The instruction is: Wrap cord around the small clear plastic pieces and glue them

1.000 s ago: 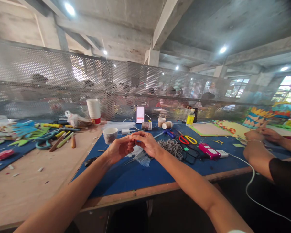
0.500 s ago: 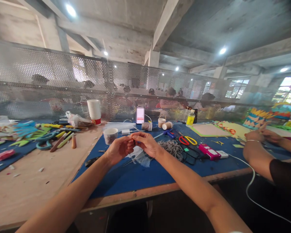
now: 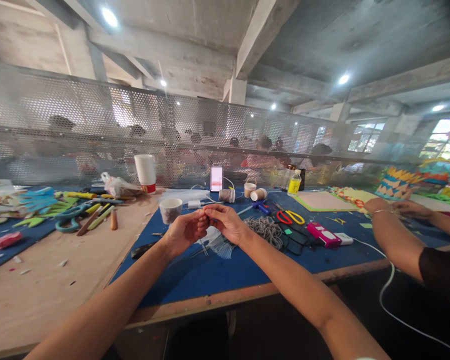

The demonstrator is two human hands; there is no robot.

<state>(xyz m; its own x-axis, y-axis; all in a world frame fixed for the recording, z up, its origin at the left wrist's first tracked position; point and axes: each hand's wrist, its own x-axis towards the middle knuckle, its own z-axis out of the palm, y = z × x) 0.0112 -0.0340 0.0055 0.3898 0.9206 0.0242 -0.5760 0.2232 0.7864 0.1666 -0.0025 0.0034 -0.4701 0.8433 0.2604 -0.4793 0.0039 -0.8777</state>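
My left hand (image 3: 185,231) and my right hand (image 3: 227,220) meet fingertip to fingertip above the blue mat (image 3: 195,280). Both are pinched closed; whatever is between the fingers is too small to make out. Thin pale strands (image 3: 201,247) show just below the left fingers. Under the right hand lies a fan of clear plastic strips (image 3: 222,246). A heap of grey cord (image 3: 266,231) lies right of the right wrist. Just beyond the left hand stands a paper cup (image 3: 171,210).
A lit phone (image 3: 216,179), a cord-wrapped cup (image 3: 227,195) and a blue glue gun (image 3: 261,207) are farther back. Red-and-yellow scissors (image 3: 290,216) and a magenta box (image 3: 323,235) lie right. Hand tools (image 3: 97,217) lie left. A co-worker's arm (image 3: 395,240) reaches in from the right.
My hands stay nearly in place, the fingers shifting slightly. Thin strands below the left hand show more clearly. The co-worker's hands have moved a little to the left.
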